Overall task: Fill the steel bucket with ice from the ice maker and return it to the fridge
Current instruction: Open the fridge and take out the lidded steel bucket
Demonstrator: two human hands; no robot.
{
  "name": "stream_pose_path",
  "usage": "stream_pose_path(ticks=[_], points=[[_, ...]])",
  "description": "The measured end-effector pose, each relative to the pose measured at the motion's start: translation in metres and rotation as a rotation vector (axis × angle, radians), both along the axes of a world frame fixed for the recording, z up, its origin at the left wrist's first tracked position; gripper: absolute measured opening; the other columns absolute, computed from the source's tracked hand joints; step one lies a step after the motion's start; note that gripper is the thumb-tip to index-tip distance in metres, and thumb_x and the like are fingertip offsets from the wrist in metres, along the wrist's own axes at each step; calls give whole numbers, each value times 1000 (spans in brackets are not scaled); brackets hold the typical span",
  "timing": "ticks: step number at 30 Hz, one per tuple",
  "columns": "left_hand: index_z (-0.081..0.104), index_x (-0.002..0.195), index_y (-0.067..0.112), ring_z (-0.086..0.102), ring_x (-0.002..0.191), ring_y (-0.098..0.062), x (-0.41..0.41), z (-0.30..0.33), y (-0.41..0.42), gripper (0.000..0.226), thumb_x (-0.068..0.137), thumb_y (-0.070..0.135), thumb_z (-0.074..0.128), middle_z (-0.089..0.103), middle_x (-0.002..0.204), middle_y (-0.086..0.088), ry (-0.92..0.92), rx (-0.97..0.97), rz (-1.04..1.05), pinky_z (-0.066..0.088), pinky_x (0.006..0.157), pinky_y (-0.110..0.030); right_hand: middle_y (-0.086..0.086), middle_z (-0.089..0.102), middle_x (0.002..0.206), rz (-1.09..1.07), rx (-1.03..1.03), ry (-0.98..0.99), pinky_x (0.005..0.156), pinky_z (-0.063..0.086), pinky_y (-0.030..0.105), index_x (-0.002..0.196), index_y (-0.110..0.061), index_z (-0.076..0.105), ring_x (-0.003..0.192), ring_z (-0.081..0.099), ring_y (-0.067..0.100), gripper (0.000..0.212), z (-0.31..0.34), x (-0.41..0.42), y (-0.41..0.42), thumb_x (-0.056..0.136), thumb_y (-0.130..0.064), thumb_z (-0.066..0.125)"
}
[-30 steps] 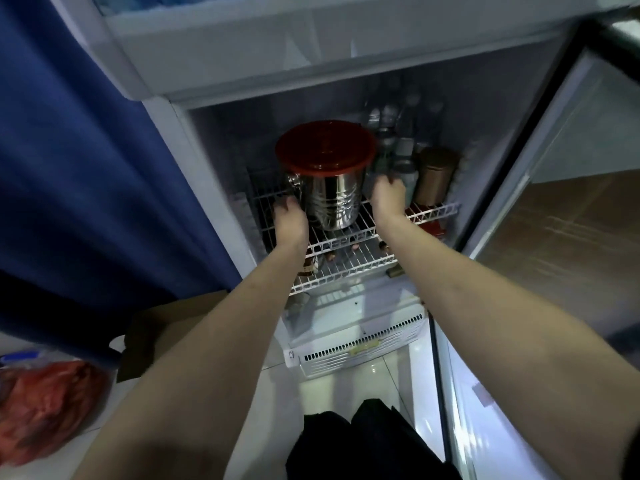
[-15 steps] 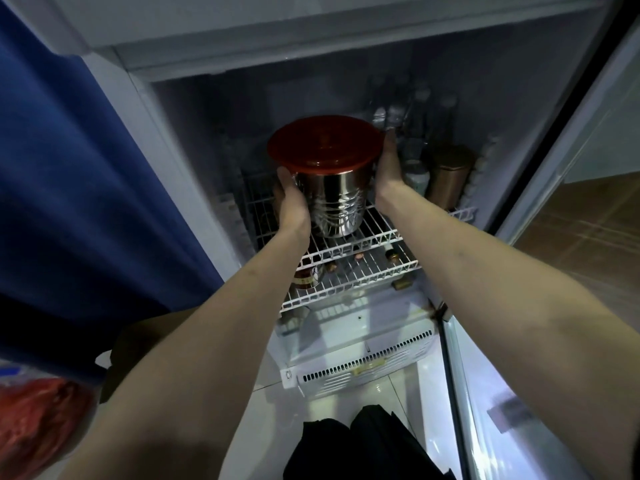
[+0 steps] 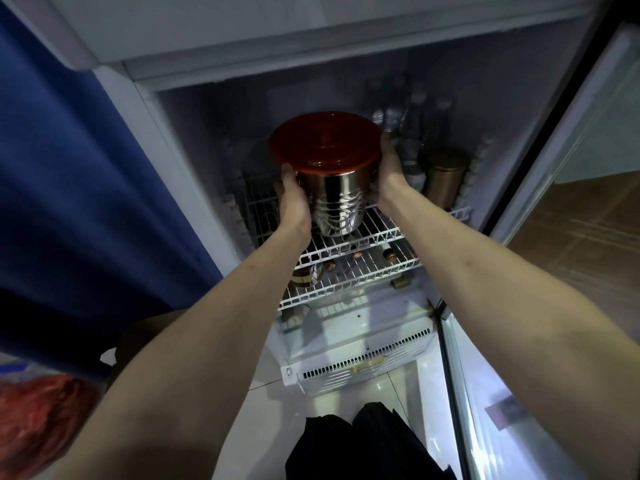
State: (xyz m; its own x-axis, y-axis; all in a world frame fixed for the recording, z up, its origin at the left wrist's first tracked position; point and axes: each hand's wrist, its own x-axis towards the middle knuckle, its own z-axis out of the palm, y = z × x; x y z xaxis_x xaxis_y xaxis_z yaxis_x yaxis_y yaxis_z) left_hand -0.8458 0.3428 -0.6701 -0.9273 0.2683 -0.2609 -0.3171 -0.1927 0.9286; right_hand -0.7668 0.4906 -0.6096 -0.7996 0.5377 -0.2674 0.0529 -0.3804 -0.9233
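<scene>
White wire shelf (image 3: 349,268) spans the open fridge (image 3: 214,36), whose glass door (image 3: 485,393) stands swung out to the right. Both hands clasp the steel bucket (image 3: 337,202) from either side: the left hand (image 3: 294,202) and the right hand (image 3: 389,171), each grip pressed flat to its wall under the red lid (image 3: 325,142). Whether the bucket's base touches the wires, I cannot tell. Just beside it on the right stands a copper-coloured canister (image 3: 443,178), with clear bottles (image 3: 408,119) crowded behind. Blue curtain (image 3: 69,185) hangs left of the fridge.
</scene>
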Motion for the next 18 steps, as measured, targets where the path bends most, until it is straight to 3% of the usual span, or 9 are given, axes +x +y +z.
stream_pose_path(ticks=[3,6,9,13,16,18], points=[[39,152,39,57,130,-25,21,26,-3,111,58,98,44,62,140,2,25,6,9,40,114,-55,7,71,127,-1,11,50,107,52,46,144,-20,59,110,69,22,70,9,7,0,102,-71,35],[34,154,43,52,136,-26,40,46,-8,100,66,89,44,56,148,1,43,22,22,38,116,-55,3,70,126,1,24,89,105,51,43,148,-21,55,114,66,22,68,17,19,-1,104,-68,35],[30,156,45,43,145,-24,54,52,-13,96,70,86,46,44,159,2,36,41,36,35,119,-54,1,69,121,-7,1,95,105,50,42,141,-25,59,116,65,21,59,22,35,-5,104,-66,37],[44,149,41,43,146,-23,67,46,-19,90,71,86,49,45,159,2,2,27,27,35,118,-55,3,74,122,-72,-7,97,113,48,51,113,-31,71,120,67,23,46,21,60,-13,97,-68,49],[50,145,31,55,134,-21,95,63,-31,87,74,81,52,59,145,2,3,19,0,42,114,-51,1,72,131,-70,10,62,114,46,51,140,-29,61,125,65,22,76,20,81,-17,83,-78,49],[49,147,31,54,133,-19,112,68,-38,89,74,81,50,58,146,3,-21,31,-21,43,113,-49,-1,69,135,-77,13,37,116,43,50,147,-30,55,128,62,20,85,19,95,-19,81,-82,48]])
